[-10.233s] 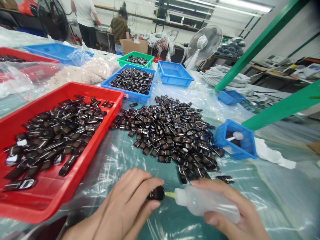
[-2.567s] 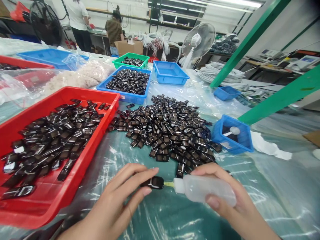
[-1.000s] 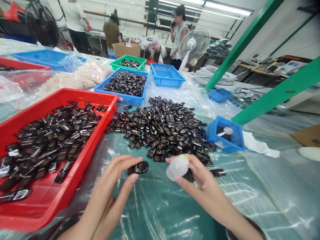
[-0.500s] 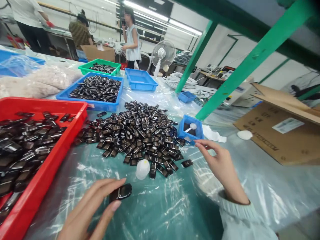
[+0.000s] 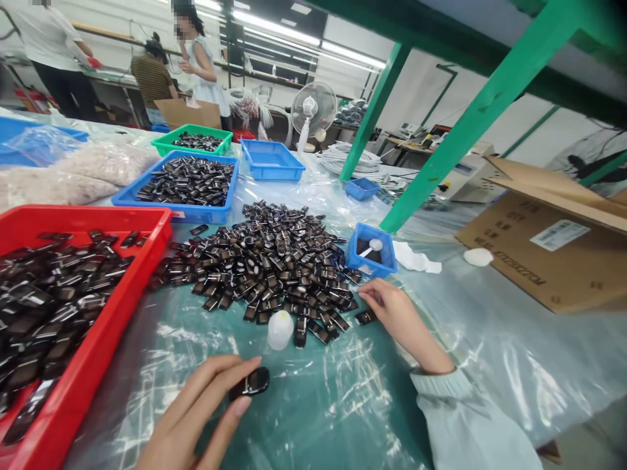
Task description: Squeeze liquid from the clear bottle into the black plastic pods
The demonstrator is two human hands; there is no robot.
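Note:
My left hand (image 5: 196,414) pinches a glossy black plastic casing (image 5: 255,382) between thumb and fingers, low over the plastic-covered table. My right hand (image 5: 404,320) has thumb and index fingertips pressed together by the right edge of a pile of similar dark casings (image 5: 274,261). Anything between those fingertips is too small to make out. One loose casing (image 5: 365,316) lies just below the right fingertips. A small white translucent container (image 5: 281,331) stands at the pile's front edge. Beyond my right hand, a small blue bin (image 5: 393,256) contains dark bits and a white spoon (image 5: 374,246).
A red tray (image 5: 115,307) of casings fills the left. Behind stand a blue tray (image 5: 196,214) and a green tray (image 5: 226,142), both holding dark pieces. A green post (image 5: 441,153) slants down at right, near a cardboard box (image 5: 519,245). Several people are in the background.
My right hand has moved left and slightly down, from the small blue bin toward the pile's edge. The left hand, still holding the casing, has shifted slightly right.

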